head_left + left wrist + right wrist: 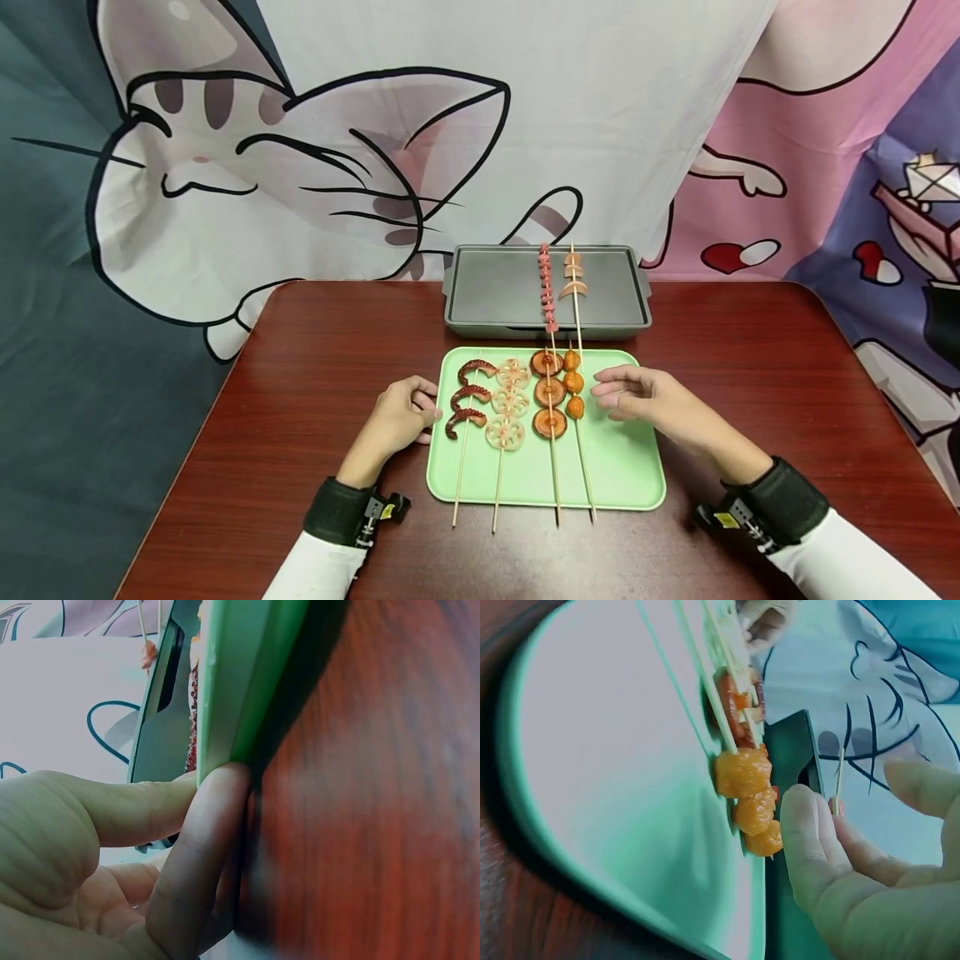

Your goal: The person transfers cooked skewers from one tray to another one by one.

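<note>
A light green tray (pixel 626 471) lies on the table with four-sided rounded corners. My left hand (pixel 397 419) pinches its left edge; in the left wrist view the thumb lies on the rim and a finger below. On the tray, left to right, are skewers of dark red octopus tentacles (pixel 470 397), pale lotus root slices (pixel 510 403), brown mushroom slices (pixel 551 393) and orange balls (pixel 574 382). Their sticks point toward me, past the front rim. My right hand (pixel 648 398) hovers over the tray's right side, beside the orange balls (pixel 742 774), fingers loosely bent around nothing.
Behind the green tray stands a grey rectangular pan (pixel 491 287). Across it lie a skewer of pink-red pieces (pixel 547 287) and one of tan curved pieces (pixel 573 288), sticks reaching toward the green tray. A cartoon cloth (pixel 615 108) hangs behind the brown table (pixel 300 417).
</note>
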